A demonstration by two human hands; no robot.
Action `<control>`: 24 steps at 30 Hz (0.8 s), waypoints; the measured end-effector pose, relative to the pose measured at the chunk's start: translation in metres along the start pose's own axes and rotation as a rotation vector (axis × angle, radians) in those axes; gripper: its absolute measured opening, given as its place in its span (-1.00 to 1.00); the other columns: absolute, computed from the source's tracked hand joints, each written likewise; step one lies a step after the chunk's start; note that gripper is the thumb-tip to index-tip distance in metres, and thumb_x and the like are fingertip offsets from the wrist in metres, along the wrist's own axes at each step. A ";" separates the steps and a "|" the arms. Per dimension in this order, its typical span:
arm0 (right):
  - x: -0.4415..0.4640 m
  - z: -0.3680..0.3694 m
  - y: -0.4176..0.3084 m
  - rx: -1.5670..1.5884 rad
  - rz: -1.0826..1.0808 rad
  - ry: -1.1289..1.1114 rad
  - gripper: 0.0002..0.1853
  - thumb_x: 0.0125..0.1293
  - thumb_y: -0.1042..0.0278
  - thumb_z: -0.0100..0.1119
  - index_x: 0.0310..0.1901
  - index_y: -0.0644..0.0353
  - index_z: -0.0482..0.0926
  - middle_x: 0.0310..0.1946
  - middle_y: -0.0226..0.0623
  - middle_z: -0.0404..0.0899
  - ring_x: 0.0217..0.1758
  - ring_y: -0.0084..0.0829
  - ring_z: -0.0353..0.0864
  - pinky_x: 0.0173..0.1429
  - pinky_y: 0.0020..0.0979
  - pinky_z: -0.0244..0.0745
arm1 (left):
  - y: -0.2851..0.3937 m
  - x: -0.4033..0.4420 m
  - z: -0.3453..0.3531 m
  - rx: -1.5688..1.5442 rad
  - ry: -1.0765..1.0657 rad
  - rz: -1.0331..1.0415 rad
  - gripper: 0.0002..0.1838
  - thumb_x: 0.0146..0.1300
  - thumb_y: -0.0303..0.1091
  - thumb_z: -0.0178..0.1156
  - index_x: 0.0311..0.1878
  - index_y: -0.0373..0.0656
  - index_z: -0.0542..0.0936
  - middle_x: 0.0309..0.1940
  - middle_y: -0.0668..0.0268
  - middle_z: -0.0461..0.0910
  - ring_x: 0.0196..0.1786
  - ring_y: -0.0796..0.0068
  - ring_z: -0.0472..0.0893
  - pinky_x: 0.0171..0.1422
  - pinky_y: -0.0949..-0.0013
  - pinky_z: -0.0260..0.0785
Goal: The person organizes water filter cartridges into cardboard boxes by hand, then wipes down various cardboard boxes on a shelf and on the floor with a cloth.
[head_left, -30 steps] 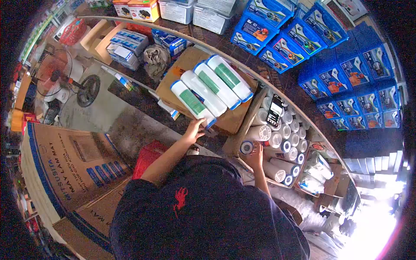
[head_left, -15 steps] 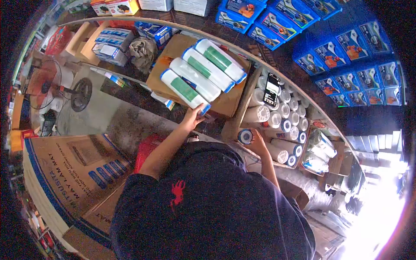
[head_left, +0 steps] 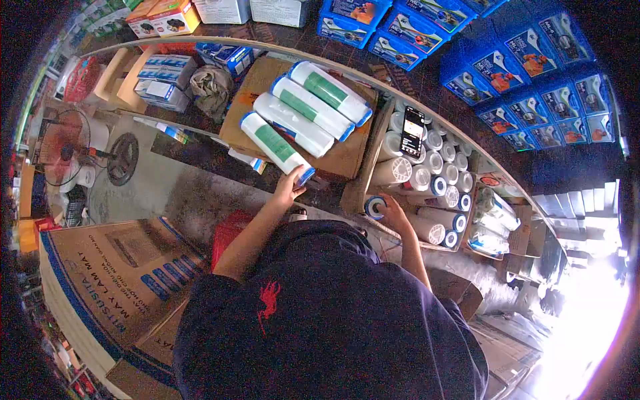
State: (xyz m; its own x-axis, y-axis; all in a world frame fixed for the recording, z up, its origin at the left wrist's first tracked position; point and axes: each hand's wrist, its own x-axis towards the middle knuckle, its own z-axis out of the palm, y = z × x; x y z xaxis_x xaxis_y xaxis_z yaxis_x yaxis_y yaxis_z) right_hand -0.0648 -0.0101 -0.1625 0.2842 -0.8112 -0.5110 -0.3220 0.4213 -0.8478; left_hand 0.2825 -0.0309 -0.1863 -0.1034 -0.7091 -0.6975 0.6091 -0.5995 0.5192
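Several white cylindrical filters with blue ends lie side by side on a cardboard box (head_left: 347, 157). My left hand (head_left: 289, 188) is closed round the lower end of the nearest green-labelled filter (head_left: 275, 143). To the right, my right hand (head_left: 395, 215) grips a white filter with a blue ring end (head_left: 375, 207) at the near left corner of an open box (head_left: 365, 183). That box holds several upright and tilted cylinders (head_left: 434, 162). A black phone (head_left: 413, 132) with a lit screen rests on top of them.
Blue cases (head_left: 510, 70) are stacked at the upper right. A large printed carton (head_left: 117, 273) stands at the lower left, near a fan (head_left: 67, 150). Small boxes (head_left: 163, 80) and a crumpled bag (head_left: 211, 90) sit on the shelf. Plastic-wrapped items (head_left: 493, 223) lie at the right.
The view has shifted, so the shelf sits further left and higher. The nearest filter now lies slightly apart from the one beside it, with my left hand still on its end.
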 end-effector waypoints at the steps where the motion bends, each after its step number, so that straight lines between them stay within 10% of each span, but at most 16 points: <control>1: 0.003 -0.001 0.007 0.000 0.000 0.002 -0.52 0.13 0.53 0.03 0.13 0.15 0.23 -0.11 -0.30 0.46 -0.11 -0.42 0.50 -0.09 -0.41 0.48 | -0.006 0.005 -0.006 0.001 -0.001 0.000 -0.41 -0.07 -0.04 0.29 0.04 0.03 0.32 -0.08 0.37 0.41 -0.10 0.41 0.39 -0.05 0.17 0.27; 6: 0.015 -0.013 0.029 -0.574 -0.356 0.295 -0.62 0.15 0.46 0.07 0.04 0.15 0.34 -0.16 -0.31 0.50 -0.08 -0.53 0.47 -0.19 -0.49 0.46 | 0.000 -0.007 0.005 -0.024 0.018 0.120 -0.46 -0.03 -0.14 0.27 0.01 -0.05 0.33 -0.12 0.33 0.43 -0.02 0.38 0.42 0.01 0.10 0.29; 10: 0.005 0.010 -0.062 -0.353 -0.376 0.287 -0.56 -0.04 0.35 0.24 -0.06 0.21 0.44 -0.11 -0.11 0.42 0.00 -0.15 0.39 0.07 -0.33 0.31 | 0.006 -0.013 0.003 -0.089 0.046 0.139 -0.50 0.00 -0.22 0.24 0.00 -0.13 0.32 -0.14 0.29 0.43 -0.07 0.37 0.47 -0.04 0.10 0.37; 19: 0.068 0.097 -0.150 -0.845 -0.805 0.248 -0.57 -0.03 0.23 0.21 -0.07 0.12 0.45 -0.07 -0.15 0.36 0.04 -0.13 0.34 0.11 -0.26 0.31 | 0.017 -0.071 -0.031 -0.123 0.288 0.266 -0.52 0.02 -0.26 0.24 -0.04 -0.25 0.31 -0.21 0.17 0.46 -0.21 0.30 0.54 -0.24 0.22 0.50; 24: 0.086 0.138 -0.166 -1.114 -0.636 0.304 -0.38 -0.05 0.20 0.19 0.12 0.05 0.27 0.10 -0.14 0.17 0.19 -0.11 0.15 0.21 -0.16 0.17 | 0.023 -0.101 -0.041 -0.084 0.255 0.412 -0.58 0.05 -0.22 0.21 -0.12 -0.30 0.37 -0.36 0.20 0.51 -0.42 0.39 0.57 -0.44 0.42 0.50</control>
State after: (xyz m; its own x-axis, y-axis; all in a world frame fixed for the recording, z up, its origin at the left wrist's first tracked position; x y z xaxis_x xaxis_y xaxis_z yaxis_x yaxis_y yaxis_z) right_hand 0.1379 -0.0938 -0.0847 0.4954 -0.8620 0.1074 -0.8163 -0.5042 -0.2819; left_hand 0.3389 0.0423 -0.1244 0.3487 -0.7613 -0.5467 0.6212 -0.2490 0.7430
